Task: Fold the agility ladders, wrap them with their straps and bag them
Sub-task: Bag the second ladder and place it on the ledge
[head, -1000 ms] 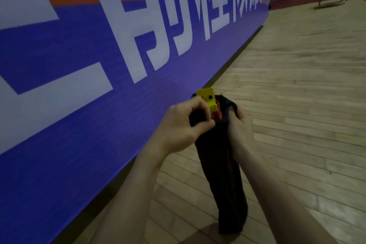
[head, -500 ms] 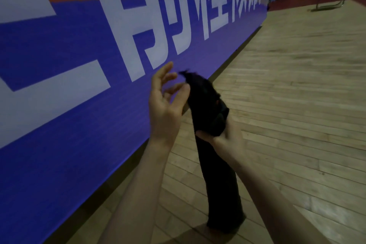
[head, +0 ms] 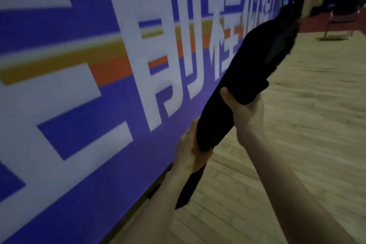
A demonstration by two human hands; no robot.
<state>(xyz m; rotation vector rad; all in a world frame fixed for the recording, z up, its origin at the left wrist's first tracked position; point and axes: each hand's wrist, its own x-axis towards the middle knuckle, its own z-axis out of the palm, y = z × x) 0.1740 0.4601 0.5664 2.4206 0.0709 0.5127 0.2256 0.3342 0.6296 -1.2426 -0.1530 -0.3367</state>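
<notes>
A long black bag (head: pixel 235 87) is held up off the wooden floor (head: pixel 297 125), tilted so its upper end leans up and to the right, its frayed-looking mouth near the top right of the view. The left hand (head: pixel 188 150) grips the bag near its lower end, fingers wrapped behind the cloth; a thin tail of fabric hangs below it. The right hand (head: pixel 245 111) clasps the bag higher up — thumb on the near side, fingers curled round the far side. No ladder shows outside the bag. To the left runs a blue wall banner (head: pixel 79 105) with large white characters and an orange-and-gold stripe. A metal-framed chair (head: pixel 336 20) stands far back — blurred.
</notes>
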